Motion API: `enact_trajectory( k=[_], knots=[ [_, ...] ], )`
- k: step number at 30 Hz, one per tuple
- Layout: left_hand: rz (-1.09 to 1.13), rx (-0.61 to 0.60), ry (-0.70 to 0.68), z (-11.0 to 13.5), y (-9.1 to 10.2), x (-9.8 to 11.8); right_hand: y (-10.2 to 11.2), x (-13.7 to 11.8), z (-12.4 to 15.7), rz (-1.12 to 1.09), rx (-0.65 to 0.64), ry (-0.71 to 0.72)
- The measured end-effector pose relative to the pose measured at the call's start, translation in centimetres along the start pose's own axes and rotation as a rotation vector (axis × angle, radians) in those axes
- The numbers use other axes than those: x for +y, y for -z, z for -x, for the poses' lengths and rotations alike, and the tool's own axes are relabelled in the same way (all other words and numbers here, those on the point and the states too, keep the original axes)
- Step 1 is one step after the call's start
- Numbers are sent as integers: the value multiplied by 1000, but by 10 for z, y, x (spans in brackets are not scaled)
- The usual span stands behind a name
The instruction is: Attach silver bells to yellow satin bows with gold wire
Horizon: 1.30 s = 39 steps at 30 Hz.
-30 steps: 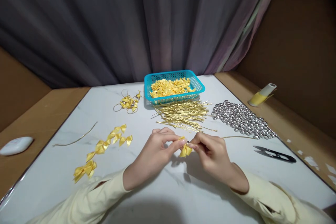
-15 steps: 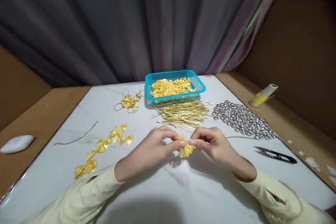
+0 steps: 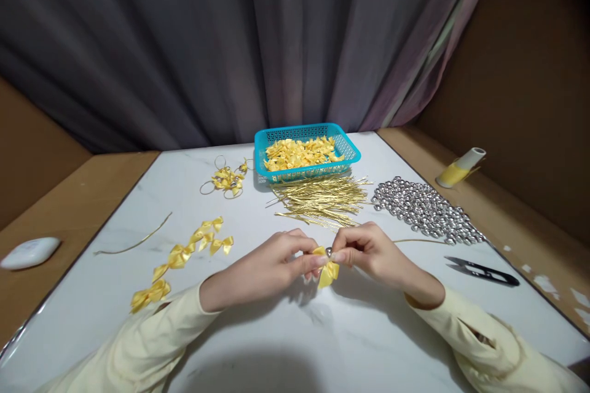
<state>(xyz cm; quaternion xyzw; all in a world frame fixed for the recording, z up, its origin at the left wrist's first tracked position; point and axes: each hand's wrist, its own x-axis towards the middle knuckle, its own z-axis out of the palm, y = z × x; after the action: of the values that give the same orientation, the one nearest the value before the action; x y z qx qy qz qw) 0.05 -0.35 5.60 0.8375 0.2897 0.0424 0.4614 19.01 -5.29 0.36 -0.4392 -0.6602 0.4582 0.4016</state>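
Between my two hands, above the near middle of the table, is a yellow ribbon bow [image 3: 327, 275]. My left hand [image 3: 271, 263] pinches it from the left with thumb and fingers. A silver bead [image 3: 329, 252] shows at the bow's centre, and the closed fingertips of my right hand [image 3: 369, 252] grip it. Other yellow bows [image 3: 179, 256] lie in a loose line left of my left hand. Gold cords [image 3: 325, 199] are piled beyond my hands, and silver beads [image 3: 426, 209] spread out to the right.
A blue basket [image 3: 307, 172] of yellow bows stands at the back. Bows with beads and cord loops [image 3: 228, 180] lie left of it. Black thread snips [image 3: 482, 271] rest at right, near a cone [image 3: 461, 167] with yellow thread. A white object [image 3: 30, 253] sits far left.
The silver bead now shows clearly at the bow's centre, between my fingertips. The bow hangs slightly lower, and my right hand has shifted a little to the left.
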Motion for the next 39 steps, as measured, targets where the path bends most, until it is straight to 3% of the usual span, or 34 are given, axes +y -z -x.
enact_trajectory(
  k=[39],
  knots=[
    [132,-139,37,-3,3,-5,1,5,-1,-35,-9,2]
  ],
)
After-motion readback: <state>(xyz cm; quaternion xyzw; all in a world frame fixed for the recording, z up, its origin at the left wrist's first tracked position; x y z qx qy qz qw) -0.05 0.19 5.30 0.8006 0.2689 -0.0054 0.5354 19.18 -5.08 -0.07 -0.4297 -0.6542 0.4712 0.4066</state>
